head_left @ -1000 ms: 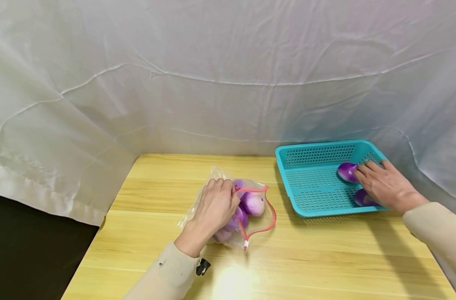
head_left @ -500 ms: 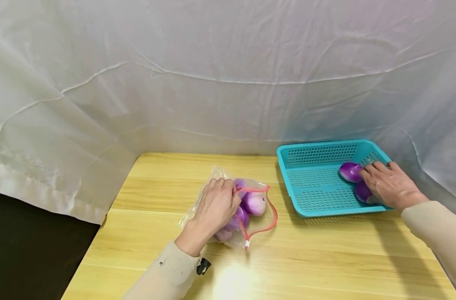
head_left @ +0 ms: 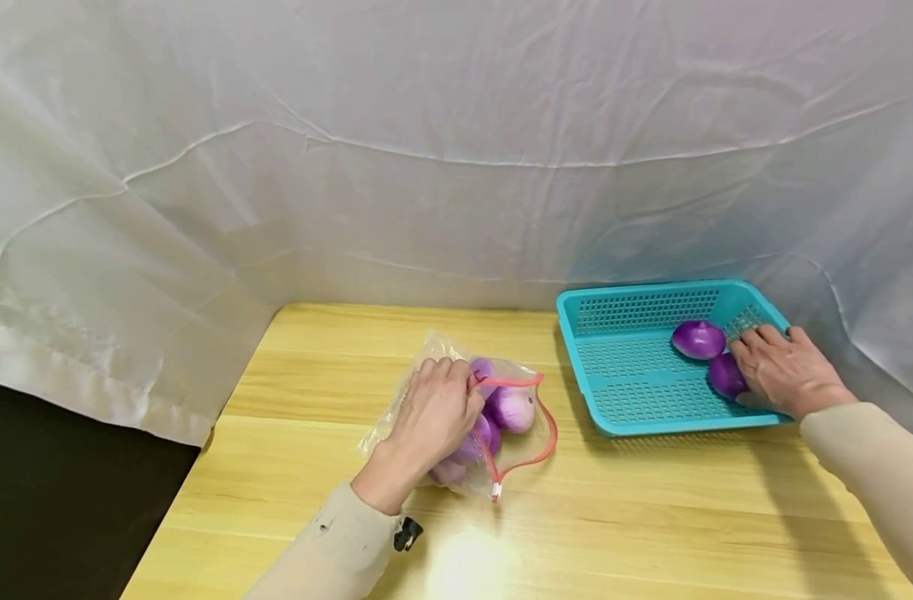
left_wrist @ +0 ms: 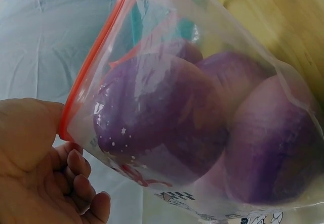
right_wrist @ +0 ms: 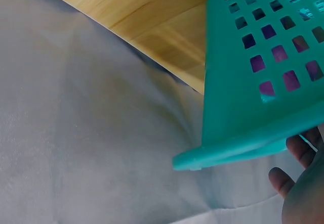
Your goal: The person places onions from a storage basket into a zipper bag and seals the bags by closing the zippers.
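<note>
My left hand (head_left: pixel 429 408) pinches the rim of a clear zip bag (head_left: pixel 519 450) with a red zip edge, which lies on the table. Several purple-and-white onions (head_left: pixel 512 408) show through its film; in the left wrist view a large onion (left_wrist: pixel 162 118) is close to the fingers. Over the right side of a turquoise basket (head_left: pixel 614 425), my right hand (head_left: pixel 790 375) holds a purple onion (head_left: pixel 727 377) between fingers and thumb, its right part hidden by the hand. Beside it in the basket lies a second purple onion (head_left: pixel 699 340), untouched by the fingers.
The wooden table (head_left: pixel 614 517) carries the bag and, at back right, the perforated basket. A pale cloth (head_left: pixel 456 233) hangs behind and at both sides. In the right wrist view, the basket's corner (right_wrist: pixel 195 161) juts past the table edge.
My right hand has let go of the first onion, which has rolled slightly upright and left, and now works on the other one. My left hand stays on the bag.
</note>
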Motion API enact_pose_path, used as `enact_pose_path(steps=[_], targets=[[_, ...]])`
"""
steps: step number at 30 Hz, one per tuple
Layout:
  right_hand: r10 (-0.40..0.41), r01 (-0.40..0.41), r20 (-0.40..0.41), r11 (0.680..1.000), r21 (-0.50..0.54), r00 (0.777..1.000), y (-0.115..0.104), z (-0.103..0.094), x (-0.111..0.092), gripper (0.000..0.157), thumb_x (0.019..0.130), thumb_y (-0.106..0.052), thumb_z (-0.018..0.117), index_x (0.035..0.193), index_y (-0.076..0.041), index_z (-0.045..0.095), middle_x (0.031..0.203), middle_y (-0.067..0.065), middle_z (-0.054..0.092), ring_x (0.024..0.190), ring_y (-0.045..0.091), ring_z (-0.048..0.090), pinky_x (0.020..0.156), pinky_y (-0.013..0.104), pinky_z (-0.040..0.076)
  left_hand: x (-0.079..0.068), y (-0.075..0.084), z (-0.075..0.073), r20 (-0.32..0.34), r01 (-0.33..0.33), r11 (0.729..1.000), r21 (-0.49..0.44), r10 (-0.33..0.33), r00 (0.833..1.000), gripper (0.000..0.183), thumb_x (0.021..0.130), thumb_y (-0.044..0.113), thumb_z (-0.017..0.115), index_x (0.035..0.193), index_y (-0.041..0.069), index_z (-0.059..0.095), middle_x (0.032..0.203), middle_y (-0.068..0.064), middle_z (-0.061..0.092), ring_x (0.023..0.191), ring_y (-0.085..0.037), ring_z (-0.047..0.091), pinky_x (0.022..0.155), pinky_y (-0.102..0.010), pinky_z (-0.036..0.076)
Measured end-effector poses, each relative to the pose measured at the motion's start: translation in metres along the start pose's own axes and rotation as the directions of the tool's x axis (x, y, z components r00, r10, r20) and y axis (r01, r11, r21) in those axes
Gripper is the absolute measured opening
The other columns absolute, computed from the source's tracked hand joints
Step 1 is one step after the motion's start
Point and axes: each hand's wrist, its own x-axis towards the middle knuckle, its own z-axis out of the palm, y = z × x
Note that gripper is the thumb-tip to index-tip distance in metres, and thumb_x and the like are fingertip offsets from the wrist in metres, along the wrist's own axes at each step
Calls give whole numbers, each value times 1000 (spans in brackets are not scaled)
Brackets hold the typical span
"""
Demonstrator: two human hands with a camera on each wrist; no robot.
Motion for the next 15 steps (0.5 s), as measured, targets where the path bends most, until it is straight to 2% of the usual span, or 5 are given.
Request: enact_pose_path(steps=[9,15], targets=[[26,-25,-14,999,37,1000,4,13,2,63,72,-48,76,112,-4,54,106,17,54,100,38,44,71,54,38,1,0,0,14,4,1000,2,-4,1000,16,91,29,55,82,16,54,73,4,46,71,-18,39,69,-29,34],[67,-66,-8,993,95,998,4,20,5,67,66,-47,81,110,-4,54,105,18,57,100,37,47,72,55,38,1,-1,2,19,3,1000,5,-3,1000,14,90,27,54,82,16,54,73,4,46,70,-18,39,68,-29,33]])
